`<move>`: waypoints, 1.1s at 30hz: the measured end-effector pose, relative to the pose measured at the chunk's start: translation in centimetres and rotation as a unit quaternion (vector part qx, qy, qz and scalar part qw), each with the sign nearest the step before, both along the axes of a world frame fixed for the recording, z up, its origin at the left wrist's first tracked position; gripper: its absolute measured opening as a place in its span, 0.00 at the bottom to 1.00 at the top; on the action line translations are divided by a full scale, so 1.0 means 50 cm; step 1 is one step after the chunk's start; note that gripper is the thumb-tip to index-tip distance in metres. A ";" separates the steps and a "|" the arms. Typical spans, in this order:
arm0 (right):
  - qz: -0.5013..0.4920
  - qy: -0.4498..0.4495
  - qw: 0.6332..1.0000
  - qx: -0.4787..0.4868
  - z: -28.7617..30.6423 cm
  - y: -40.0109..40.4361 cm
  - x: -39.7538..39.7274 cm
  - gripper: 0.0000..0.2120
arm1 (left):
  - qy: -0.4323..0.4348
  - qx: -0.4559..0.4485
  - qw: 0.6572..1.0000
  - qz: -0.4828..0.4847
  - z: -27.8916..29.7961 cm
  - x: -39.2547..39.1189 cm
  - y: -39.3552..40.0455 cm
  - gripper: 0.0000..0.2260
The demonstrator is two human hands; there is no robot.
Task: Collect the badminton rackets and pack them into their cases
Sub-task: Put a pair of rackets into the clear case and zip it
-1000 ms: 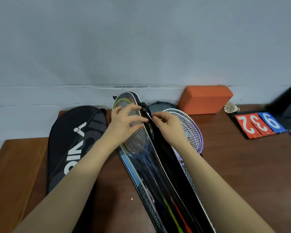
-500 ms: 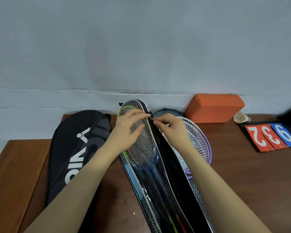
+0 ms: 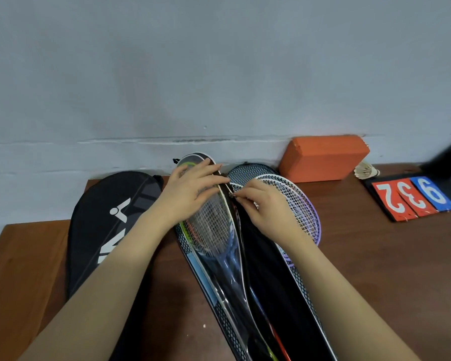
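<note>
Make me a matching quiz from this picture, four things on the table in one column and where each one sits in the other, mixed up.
Things
1. foam block
2. shuttlecock
3. black case with white logo
4. score cards

Places
A. far left, lying closed on the table
B. right end, red and blue, lying flat
C. against the wall, behind the loose racket heads
D. between the orange block and the number cards

Pairs: 1-C, 2-D, 3-A, 4-B
</note>
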State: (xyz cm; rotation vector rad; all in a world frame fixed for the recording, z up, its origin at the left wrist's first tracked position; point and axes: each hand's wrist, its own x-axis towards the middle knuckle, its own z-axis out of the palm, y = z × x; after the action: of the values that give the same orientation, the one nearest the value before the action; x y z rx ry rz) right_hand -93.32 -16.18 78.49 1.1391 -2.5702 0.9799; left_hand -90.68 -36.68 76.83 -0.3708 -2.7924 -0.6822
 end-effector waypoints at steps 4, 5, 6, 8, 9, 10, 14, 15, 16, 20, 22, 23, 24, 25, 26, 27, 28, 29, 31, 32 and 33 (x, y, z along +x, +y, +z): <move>-0.001 -0.044 0.999 -0.019 -0.017 0.034 0.031 0.08 | 0.025 0.055 0.998 0.017 -0.015 -0.004 0.012 0.18; -0.007 -0.062 0.998 -0.022 -0.020 0.043 0.036 0.08 | 0.025 0.055 0.998 0.019 -0.015 -0.007 0.015 0.18; -0.013 -0.077 0.997 -0.026 -0.023 0.052 0.039 0.09 | 0.024 0.051 0.998 0.019 -0.015 -0.011 0.017 0.19; -0.021 -0.085 0.996 -0.022 -0.025 0.066 0.046 0.09 | 0.025 0.042 0.999 0.018 -0.012 -0.015 0.022 0.19; -0.021 -0.077 0.997 -0.014 -0.025 0.072 0.050 0.09 | 0.029 0.038 0.999 0.019 -0.011 -0.016 0.025 0.19; -0.022 -0.067 0.998 -0.003 -0.024 0.078 0.055 0.09 | 0.032 0.034 0.999 0.020 -0.012 -0.017 0.026 0.19; -0.025 -0.044 0.998 0.038 -0.031 0.115 0.083 0.08 | 0.027 0.042 0.998 0.038 -0.022 -0.015 0.031 0.15; -0.029 -0.060 0.997 0.033 -0.033 0.125 0.089 0.08 | 0.029 0.040 0.998 0.041 -0.024 -0.015 0.031 0.12; -0.034 -0.078 0.996 0.024 -0.035 0.132 0.093 0.08 | 0.031 0.030 0.998 0.043 -0.023 -0.014 0.032 0.11; -0.031 -0.078 0.996 0.005 -0.030 0.133 0.110 0.07 | 0.020 -0.044 0.998 0.042 0.001 0.005 0.047 0.14; -0.030 -0.069 0.997 -0.012 -0.024 0.128 0.117 0.08 | 0.060 -0.067 0.996 -0.006 0.013 0.038 0.067 0.16; -0.032 -0.062 0.997 -0.021 -0.023 0.126 0.119 0.08 | 0.077 -0.072 0.994 -0.038 0.013 0.060 0.080 0.17; -0.036 -0.056 0.997 -0.029 -0.023 0.124 0.120 0.08 | 0.094 -0.085 0.990 -0.063 0.007 0.083 0.095 0.16; -0.040 -0.054 0.997 -0.039 -0.024 0.122 0.120 0.08 | 0.106 -0.098 0.987 -0.075 -0.003 0.102 0.106 0.15; -0.045 -0.058 0.996 -0.049 -0.025 0.120 0.121 0.07 | 0.107 -0.100 0.987 -0.072 -0.012 0.116 0.114 0.14; -0.047 -0.066 0.995 -0.059 -0.025 0.118 0.124 0.06 | 0.101 -0.088 0.989 -0.058 -0.017 0.124 0.119 0.14; -0.047 -0.076 0.994 -0.066 -0.025 0.116 0.127 0.05 | 0.099 -0.068 0.992 -0.044 -0.020 0.127 0.120 0.13; -0.045 -0.084 0.993 -0.070 -0.025 0.115 0.130 0.05 | 0.104 -0.050 0.993 -0.035 -0.019 0.126 0.119 0.12; -0.040 -0.096 0.992 -0.071 -0.023 0.111 0.138 0.06 | 0.119 -0.026 0.992 -0.036 -0.013 0.122 0.117 0.10; -0.040 -0.098 0.992 -0.069 -0.022 0.110 0.143 0.06 | 0.128 -0.017 0.991 -0.039 -0.012 0.118 0.116 0.09; -0.043 -0.100 0.992 -0.068 -0.022 0.110 0.146 0.07 | 0.133 -0.011 0.990 -0.041 -0.013 0.113 0.117 0.08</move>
State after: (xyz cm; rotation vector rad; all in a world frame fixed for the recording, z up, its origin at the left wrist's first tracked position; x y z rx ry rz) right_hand -86.00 -10.66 77.38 0.9294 -2.6285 1.2855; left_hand -85.01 -30.85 76.20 -0.5400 -2.5447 -0.5735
